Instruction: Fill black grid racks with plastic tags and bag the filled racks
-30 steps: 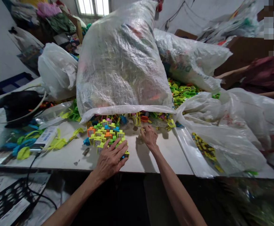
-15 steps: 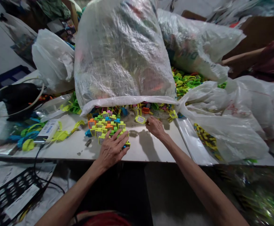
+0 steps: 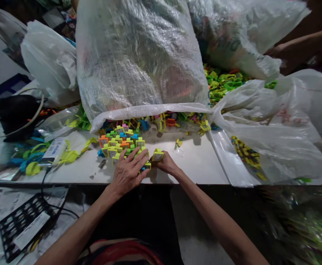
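Rows of small toy watches (image 3: 115, 150) stand packed together on the white table, mostly yellow with some orange, green and blue. My left hand (image 3: 129, 167) rests flat over their near right side, fingers stretched out. Close beside it, my right hand (image 3: 165, 163) pinches a yellow toy watch (image 3: 158, 155) with a square grey face, at the right end of the rows. Part of that watch is hidden by my fingers. To the right on the tabletop lie small yellow pieces (image 3: 179, 142) and a clear bit of plastic (image 3: 180, 152).
A large filled plastic bag (image 3: 141, 55) stands behind, with loose coloured watches along its lower edge. More plastic bags (image 3: 274, 136) lie right. A white box-shaped device (image 3: 53, 151) with a cable sits left, near a black tray (image 3: 25, 224). A co-worker's arm (image 3: 301, 44) shows far right.
My right hand has moved left and toward me with the yellow toy watch, up to the packed rows. My left hand stays on the rows. The view has shifted slightly.
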Available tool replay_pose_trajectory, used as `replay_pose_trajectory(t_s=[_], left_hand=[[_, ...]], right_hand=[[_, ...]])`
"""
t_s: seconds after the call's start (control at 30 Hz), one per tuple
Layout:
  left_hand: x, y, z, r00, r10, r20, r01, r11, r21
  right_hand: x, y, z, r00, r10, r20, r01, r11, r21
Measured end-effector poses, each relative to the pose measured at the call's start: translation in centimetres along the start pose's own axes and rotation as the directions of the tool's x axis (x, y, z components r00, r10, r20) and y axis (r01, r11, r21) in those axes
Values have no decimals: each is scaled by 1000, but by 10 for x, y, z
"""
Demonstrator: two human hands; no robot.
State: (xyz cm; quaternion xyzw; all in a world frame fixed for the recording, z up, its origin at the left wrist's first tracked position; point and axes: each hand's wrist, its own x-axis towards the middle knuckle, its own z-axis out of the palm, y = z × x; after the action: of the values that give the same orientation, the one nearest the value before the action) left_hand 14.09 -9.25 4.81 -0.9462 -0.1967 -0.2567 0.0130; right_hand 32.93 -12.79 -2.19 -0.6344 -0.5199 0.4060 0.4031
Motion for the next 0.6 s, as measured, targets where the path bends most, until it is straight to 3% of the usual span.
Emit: replay_pose_trajectory(t_s=[0.1,0.17,0.3,0.4,0.43,0.47,0.53,0.57,0.6], left_hand=[[1,0,2,1000,-12,15,11,1000,15],[1,1,3,1000,-12,23,12,1000,25],[-4,4,-4,1000,0,-10,0,1000,1],[-18,-3,-13,981,-154,-119,148,987,-60],[-24,-8,-14,948,-269,-172,253,961,-109],[-29,-15,-13,886,-409,-218,373,909,-188],[-39,-32,-7,677,-698,-233,578,700,-419],[-42,-40,-3,567,-802,-187,625,567,-537],[-44,-47,3,491,-862,-125,632,451,-630]], right_hand=[[-5,-8,7,998,-67,-6,61,945,-322],[-8,-13,12,998,-62,-20,47,895,-444],[-13,-15,9,997,-79,21,81,933,-350],[-12,-14,-5,997,-75,36,80,981,-177],[-9,-15,-9,999,-53,-12,51,992,-120],[-6,-17,-12,997,-20,-74,17,999,-47],[3,-26,-12,985,64,-158,-43,990,138],[7,-31,-8,984,92,-152,-54,970,236],[10,-37,-3,989,94,-118,-51,945,323]])
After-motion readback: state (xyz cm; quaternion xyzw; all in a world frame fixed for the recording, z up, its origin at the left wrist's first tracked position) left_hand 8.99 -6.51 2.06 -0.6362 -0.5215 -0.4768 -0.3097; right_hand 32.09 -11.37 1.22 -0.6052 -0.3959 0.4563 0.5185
